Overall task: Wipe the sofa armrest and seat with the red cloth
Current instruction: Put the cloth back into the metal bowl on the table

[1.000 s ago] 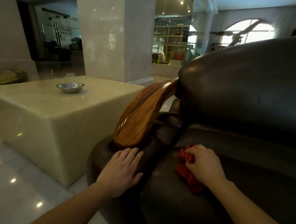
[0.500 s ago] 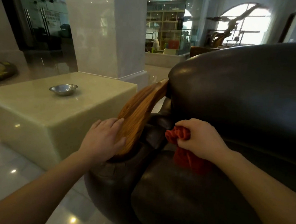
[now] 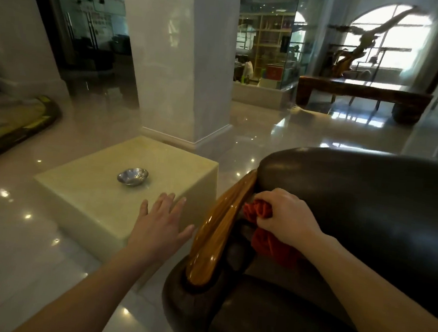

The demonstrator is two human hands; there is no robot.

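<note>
A dark leather sofa [image 3: 368, 215] fills the lower right, with a curved glossy wooden armrest [image 3: 220, 227] rising along its left side. My right hand [image 3: 285, 217] grips the bunched red cloth [image 3: 261, 215] in the gap between the wooden armrest and the sofa's backrest, near the armrest's upper end. Part of the cloth hangs below my wrist. My left hand [image 3: 161, 222] hovers with fingers spread, just left of the armrest and apart from it, holding nothing. The seat cushion [image 3: 277, 326] lies below my right forearm.
A pale stone block table [image 3: 96, 207] stands left of the sofa with a small metal bowl [image 3: 132, 176] on top. A white pillar [image 3: 175, 54] rises behind it. Glossy tiled floor [image 3: 18, 240] surrounds everything; a wooden bench [image 3: 364, 92] stands far back.
My right hand has carried the cloth from the seat up along the inside of the armrest toward its top. My left hand has lifted off the armrest and now hovers beside it.
</note>
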